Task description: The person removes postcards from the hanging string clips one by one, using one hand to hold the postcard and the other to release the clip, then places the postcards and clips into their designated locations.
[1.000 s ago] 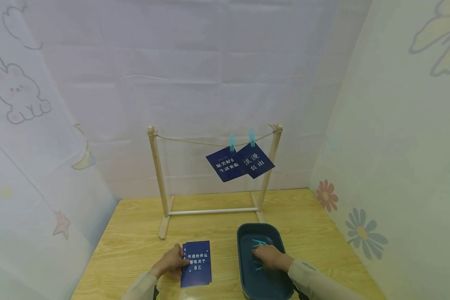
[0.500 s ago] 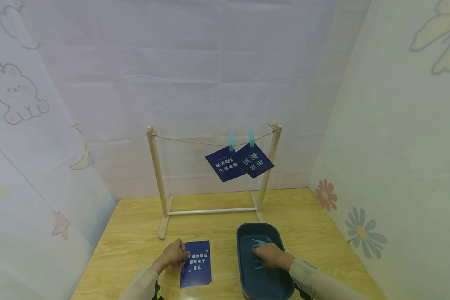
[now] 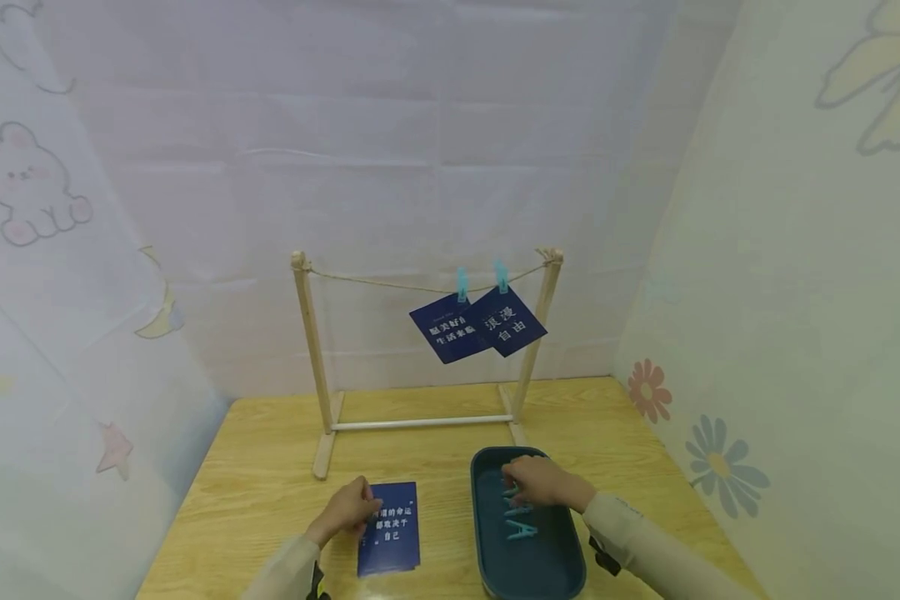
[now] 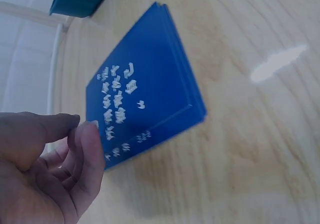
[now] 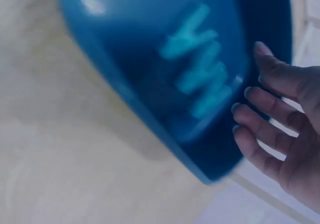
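A stack of dark blue cards (image 3: 394, 533) with white writing lies at the front left of the table. My left hand (image 3: 351, 507) is at its upper left edge. The left wrist view shows thumb and index finger (image 4: 91, 143) tips together, overlapping the card edge; nothing shows between them. My right hand (image 3: 543, 482) is over the far end of a dark teal tray (image 3: 479, 525). Its fingers (image 5: 260, 121) are loosely bent, holding nothing. Several light blue clothespins (image 3: 521, 530) lie in the tray, blurred in the right wrist view.
Behind them stands a wooden rack (image 3: 311, 342) with a string (image 3: 378, 283) tied across its top. Two blue cards hang from it, the left card (image 3: 444, 329) overlapped by the right card (image 3: 510, 321), each under a light blue clothespin (image 3: 462, 285). A fabric backdrop (image 3: 420, 167) surrounds the table.
My right hand has risen from among the clothespins toward the tray's far end, leaving them more visible. My left hand has shifted slightly up along the card stack's edge.
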The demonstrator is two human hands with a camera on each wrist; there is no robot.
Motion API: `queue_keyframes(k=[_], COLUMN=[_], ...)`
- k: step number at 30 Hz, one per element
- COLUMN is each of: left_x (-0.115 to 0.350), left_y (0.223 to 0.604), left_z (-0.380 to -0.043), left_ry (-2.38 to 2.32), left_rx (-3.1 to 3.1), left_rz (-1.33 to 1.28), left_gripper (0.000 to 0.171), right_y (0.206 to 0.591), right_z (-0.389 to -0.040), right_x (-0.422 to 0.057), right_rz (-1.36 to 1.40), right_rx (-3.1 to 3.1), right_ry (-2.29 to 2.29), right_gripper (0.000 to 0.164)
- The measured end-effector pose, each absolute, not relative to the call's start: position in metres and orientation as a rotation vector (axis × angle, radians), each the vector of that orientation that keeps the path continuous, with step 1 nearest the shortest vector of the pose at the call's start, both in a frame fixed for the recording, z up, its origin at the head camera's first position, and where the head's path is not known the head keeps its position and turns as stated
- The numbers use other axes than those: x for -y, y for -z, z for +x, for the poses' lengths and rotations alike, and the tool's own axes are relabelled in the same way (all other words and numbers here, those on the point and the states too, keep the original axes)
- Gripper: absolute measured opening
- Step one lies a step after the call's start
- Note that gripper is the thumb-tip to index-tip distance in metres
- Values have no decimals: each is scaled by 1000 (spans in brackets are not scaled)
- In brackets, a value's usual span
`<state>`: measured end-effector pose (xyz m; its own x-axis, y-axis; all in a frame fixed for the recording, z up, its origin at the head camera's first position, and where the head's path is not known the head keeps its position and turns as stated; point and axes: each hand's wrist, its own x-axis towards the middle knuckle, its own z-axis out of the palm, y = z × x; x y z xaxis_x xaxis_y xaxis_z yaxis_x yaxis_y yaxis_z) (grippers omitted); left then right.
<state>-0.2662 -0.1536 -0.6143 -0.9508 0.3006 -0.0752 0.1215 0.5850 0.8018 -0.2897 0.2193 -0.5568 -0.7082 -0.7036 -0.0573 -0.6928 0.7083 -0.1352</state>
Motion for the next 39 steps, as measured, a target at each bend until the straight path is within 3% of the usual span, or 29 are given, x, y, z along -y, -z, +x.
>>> queue_keyframes(k=[16,29,39], left_x=[139,86,43], left_y=[540,474,437], left_z=[-311,-340,-347], left_ry=[-1511,-1692,-1768], left_rx=[-2810,-2985,-2942], left_rz=[390,434,435], left_gripper=[21,45,64], right_y=[444,359,301], right_z=[-341,-359,-371], right_x=[-214,-183,-169], right_rz=[-1343,-2043,-2006], right_rx=[-3117,-3515,-3647], right_ry=[359,390,303], right_gripper=[29,33,21])
